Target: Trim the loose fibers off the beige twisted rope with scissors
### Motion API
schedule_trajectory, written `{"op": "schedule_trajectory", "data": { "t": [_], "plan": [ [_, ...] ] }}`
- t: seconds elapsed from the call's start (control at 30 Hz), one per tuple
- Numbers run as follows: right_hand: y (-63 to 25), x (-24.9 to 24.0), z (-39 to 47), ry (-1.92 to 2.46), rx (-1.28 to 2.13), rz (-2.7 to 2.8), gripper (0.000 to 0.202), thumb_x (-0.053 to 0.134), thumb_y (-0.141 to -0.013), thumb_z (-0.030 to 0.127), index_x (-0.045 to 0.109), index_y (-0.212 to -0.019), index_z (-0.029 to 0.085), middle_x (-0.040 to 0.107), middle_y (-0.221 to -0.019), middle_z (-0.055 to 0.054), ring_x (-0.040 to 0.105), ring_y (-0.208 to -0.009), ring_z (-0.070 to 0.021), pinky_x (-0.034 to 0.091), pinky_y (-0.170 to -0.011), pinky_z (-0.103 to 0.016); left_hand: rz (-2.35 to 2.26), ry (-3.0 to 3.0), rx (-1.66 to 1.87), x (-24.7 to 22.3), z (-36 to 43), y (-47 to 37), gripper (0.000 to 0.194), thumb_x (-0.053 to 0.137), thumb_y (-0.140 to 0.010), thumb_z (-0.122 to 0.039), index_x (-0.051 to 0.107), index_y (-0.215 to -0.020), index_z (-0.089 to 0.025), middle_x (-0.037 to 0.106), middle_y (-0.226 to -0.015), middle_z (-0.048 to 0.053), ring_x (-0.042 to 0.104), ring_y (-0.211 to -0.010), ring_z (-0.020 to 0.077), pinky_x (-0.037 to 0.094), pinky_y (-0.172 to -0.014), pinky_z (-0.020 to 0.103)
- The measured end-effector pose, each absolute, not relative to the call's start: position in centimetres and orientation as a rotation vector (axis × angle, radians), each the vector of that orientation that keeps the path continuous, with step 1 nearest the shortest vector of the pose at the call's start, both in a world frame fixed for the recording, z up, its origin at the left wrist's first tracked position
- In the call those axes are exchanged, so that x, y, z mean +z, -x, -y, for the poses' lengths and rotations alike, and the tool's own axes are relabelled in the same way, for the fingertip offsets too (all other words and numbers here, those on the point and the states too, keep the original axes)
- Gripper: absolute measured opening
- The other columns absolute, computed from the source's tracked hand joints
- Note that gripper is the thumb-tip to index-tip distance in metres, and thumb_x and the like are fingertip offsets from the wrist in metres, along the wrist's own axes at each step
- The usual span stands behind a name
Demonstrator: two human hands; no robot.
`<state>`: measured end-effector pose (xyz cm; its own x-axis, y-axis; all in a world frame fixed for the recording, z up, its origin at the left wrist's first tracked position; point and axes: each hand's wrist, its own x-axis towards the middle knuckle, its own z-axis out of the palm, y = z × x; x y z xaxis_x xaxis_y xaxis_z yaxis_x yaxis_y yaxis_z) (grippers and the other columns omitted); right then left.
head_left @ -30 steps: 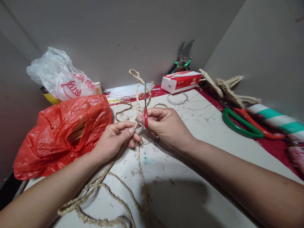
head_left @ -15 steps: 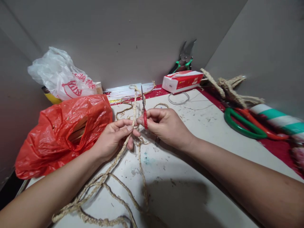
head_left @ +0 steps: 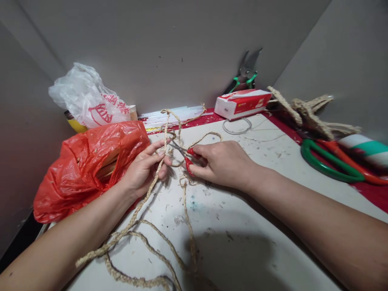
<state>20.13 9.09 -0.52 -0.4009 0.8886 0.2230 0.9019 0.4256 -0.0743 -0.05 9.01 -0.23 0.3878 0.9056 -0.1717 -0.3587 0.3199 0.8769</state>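
Between thumb and fingers, my left hand pinches a tan braided straw cord. One stretch of the cord rises above that hand, while the rest trails down past my forearm and loops over the table. My right hand grips small scissors by their red handles. Their blades are spread apart and point left, with the tips close to the cord just above my left fingers. Whether the blades touch the cord I cannot tell.
On the left a red plastic bag sits before a white plastic bag. Clear sticks, a red-and-white box and green-handled pruners lie along the back. Large scissors with green and orange handles rest at right.
The small scissors have turned from upright to pointing left, and their blades have opened beside the cord. My left hand keeps its pinch. The whole view has shifted slightly.
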Motion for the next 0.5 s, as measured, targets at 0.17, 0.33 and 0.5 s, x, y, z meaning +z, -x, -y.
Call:
{"op": "schedule_trajectory", "data": {
  "t": [0.17, 0.33, 0.5],
  "plan": [
    [-20.04, -0.45, -9.08, 1.602, -0.173, 2.493, 0.041, 0.042, -0.081, 0.052, 0.067, -0.087, 0.020, 0.068, -0.066, -0.006, 0.059, -0.059, -0.0194, 0.017, -0.051, -0.029, -0.766, -0.850, 0.942, -0.12, -8.98, 0.00, 0.031, 0.062, -0.077, -0.014, 0.057, -0.107, -0.021, 0.062, -0.063, -0.002, 0.047, -0.039, 0.0068, 0.037, -0.042, 0.018],
    [-19.86, -0.46, -9.09, 1.628, -0.173, 2.507, 0.042, 0.042, -0.082, 0.052, 0.068, -0.089, 0.020, 0.069, -0.068, -0.006, 0.060, -0.060, -0.0193, 0.017, -0.052, -0.029, -0.750, -0.836, 0.924, 0.00, -8.80, -0.10, 0.036, 0.059, -0.079, -0.013, 0.054, -0.114, -0.019, 0.062, -0.066, -0.001, 0.047, -0.039, 0.0069, 0.037, -0.042, 0.019],
    [-19.74, -0.36, -9.22, 1.686, -0.127, 2.550, 0.036, 0.040, -0.088, 0.043, 0.067, -0.087, 0.020, 0.070, -0.072, -0.006, 0.060, -0.063, -0.0181, 0.018, -0.052, -0.028, -0.739, -0.839, 0.922, -0.13, -8.74, -0.10, 0.037, 0.055, -0.081, -0.011, 0.053, -0.117, -0.018, 0.062, -0.066, -0.001, 0.047, -0.039, 0.0070, 0.038, -0.042, 0.019]
  ]
}}
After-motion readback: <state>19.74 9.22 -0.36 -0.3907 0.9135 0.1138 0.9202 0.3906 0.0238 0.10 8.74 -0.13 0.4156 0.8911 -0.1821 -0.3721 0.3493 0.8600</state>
